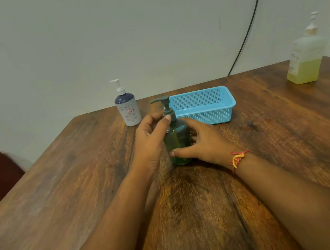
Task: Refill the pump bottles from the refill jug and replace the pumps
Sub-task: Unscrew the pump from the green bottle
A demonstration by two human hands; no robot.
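Pump bottles number two: the green bottle [178, 138] stands central on the tabletop [71, 182], the white bottle [128, 111] at its 11 o'clock, one blue basket [205, 116] at 1 o'clock, one refill jug [305, 59] far off at 2 o'clock. Left hand [151, 142] curls round the collar of the green bottle's pump [165, 103], right hand [205, 142] grips its body, hiding much of both; the jug's label is blurred.
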